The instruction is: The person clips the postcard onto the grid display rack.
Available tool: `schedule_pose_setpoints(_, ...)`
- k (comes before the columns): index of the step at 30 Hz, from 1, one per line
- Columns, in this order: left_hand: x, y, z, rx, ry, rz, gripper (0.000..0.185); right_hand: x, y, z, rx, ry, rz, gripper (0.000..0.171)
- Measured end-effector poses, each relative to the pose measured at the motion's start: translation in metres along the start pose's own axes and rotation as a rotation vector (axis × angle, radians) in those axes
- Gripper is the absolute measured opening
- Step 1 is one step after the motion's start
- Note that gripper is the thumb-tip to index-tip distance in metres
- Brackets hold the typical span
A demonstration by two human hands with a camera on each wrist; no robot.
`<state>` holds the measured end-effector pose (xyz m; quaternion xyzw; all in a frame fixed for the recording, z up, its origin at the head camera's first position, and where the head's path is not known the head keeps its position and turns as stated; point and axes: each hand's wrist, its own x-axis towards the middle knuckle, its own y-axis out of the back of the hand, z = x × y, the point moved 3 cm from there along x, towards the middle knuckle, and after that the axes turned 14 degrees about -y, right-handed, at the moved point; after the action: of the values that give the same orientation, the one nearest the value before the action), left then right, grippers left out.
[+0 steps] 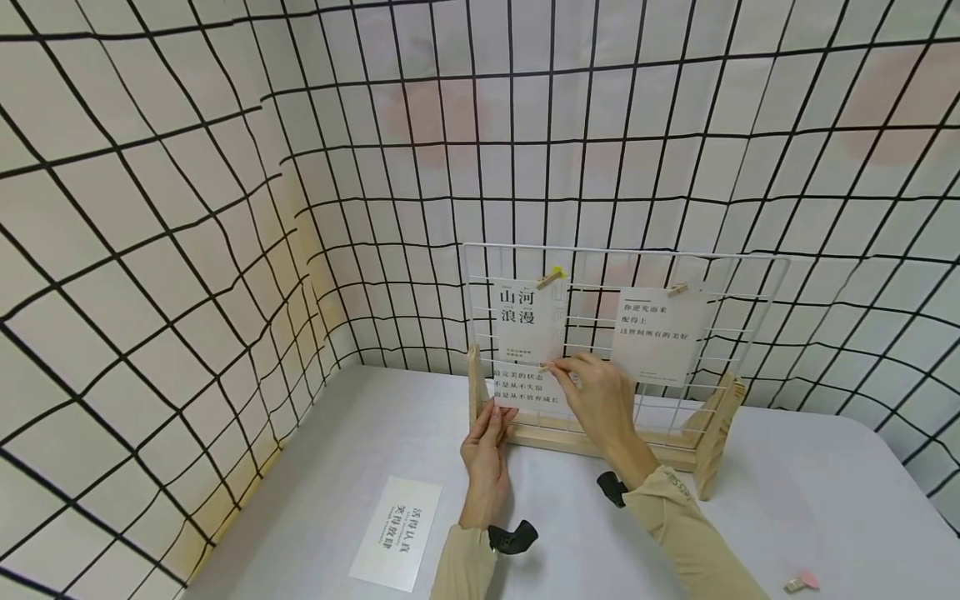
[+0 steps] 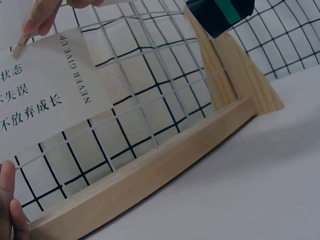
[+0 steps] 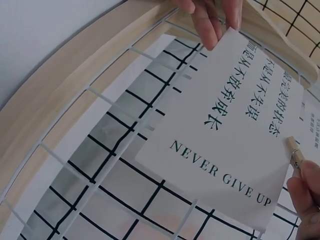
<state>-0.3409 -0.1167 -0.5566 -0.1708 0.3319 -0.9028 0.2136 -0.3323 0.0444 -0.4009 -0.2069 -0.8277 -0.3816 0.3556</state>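
Observation:
A white wire grid panel [image 1: 742, 275] stands in a wooden stand [image 1: 570, 440] on the table. Two printed cards hang on it: the left card [image 1: 521, 321] under a yellow clip [image 1: 556, 273], the right card [image 1: 660, 333] under a wooden clip [image 1: 677, 289]. A third card [image 1: 525, 387] [image 3: 225, 135] reading "NEVER GIVE UP" lies against the grid lower left. My left hand [image 1: 487, 442] pinches its lower corner. My right hand [image 1: 596, 400] pinches a small wooden clip [image 3: 296, 156] [image 2: 20, 46] on the card's top edge.
Another printed card [image 1: 396, 533] lies flat on the grey table [image 1: 825, 492] at the front left. A pink-tipped clip [image 1: 801, 581] lies at the front right. Walls with a black grid pattern close in behind and to the left.

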Motion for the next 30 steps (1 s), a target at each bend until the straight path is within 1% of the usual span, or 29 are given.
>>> schedule_pose_setpoints(4,-0.002,0.0,0.002,0.048,-0.027,0.004,0.045,-0.003,0.004,0.002,-0.011,0.063,0.031,0.017)
schedule_pose_setpoints(7,-0.005,0.002,0.005,0.091,-0.045,0.001,0.047,-0.005,0.007,0.005,-0.017,0.106,0.039,0.02)
schedule_pose_setpoints(9,-0.008,0.005,0.007,0.107,-0.043,-0.001,0.047,-0.007,0.01,0.007,-0.014,0.133,0.043,0.022)
schedule_pose_setpoints(12,-0.014,0.01,0.012,0.154,-0.02,-0.023,0.046,-0.011,0.015,0.012,-0.008,0.156,0.044,0.024)
schedule_pose_setpoints(14,-0.018,0.013,0.018,0.21,-0.006,-0.058,0.045,-0.014,0.02,0.015,-0.006,0.159,0.045,0.026)
schedule_pose_setpoints(17,-0.026,0.019,0.029,0.319,-0.023,-0.152,0.043,-0.021,0.027,0.02,-0.011,0.166,0.033,0.028)
schedule_pose_setpoints(20,-0.032,0.027,0.044,0.406,-0.063,-0.253,0.041,-0.032,0.037,0.028,-0.015,0.178,0.019,0.029)
schedule_pose_setpoints(22,-0.034,0.034,0.056,0.424,-0.08,-0.307,0.04,-0.042,0.046,0.035,-0.004,0.182,-0.003,0.028)
schedule_pose_setpoints(23,-0.035,0.037,0.063,0.425,-0.081,-0.329,0.039,-0.048,0.051,0.04,-0.001,0.176,-0.014,0.022)
schedule_pose_setpoints(24,-0.035,0.041,0.071,0.425,-0.082,-0.352,0.038,-0.054,0.056,0.045,-0.004,0.17,-0.022,0.021)
schedule_pose_setpoints(25,-0.034,0.045,0.079,0.434,-0.084,-0.373,0.036,-0.061,0.062,0.051,-0.007,0.155,-0.033,0.025)
schedule_pose_setpoints(26,-0.033,0.049,0.087,0.445,-0.092,-0.395,0.035,-0.068,0.068,0.057,-0.014,0.139,-0.044,0.034)
schedule_pose_setpoints(27,-0.031,0.053,0.096,0.477,-0.109,-0.417,0.033,-0.074,0.074,0.063,-0.028,0.123,-0.046,0.045)
schedule_pose_setpoints(29,-0.025,0.063,0.116,0.575,-0.145,-0.455,0.03,-0.088,0.087,0.077,-0.074,0.083,-0.049,0.066)
schedule_pose_setpoints(30,-0.022,0.069,0.126,0.64,-0.173,-0.476,0.028,-0.095,0.094,0.084,-0.096,0.06,-0.053,0.068)
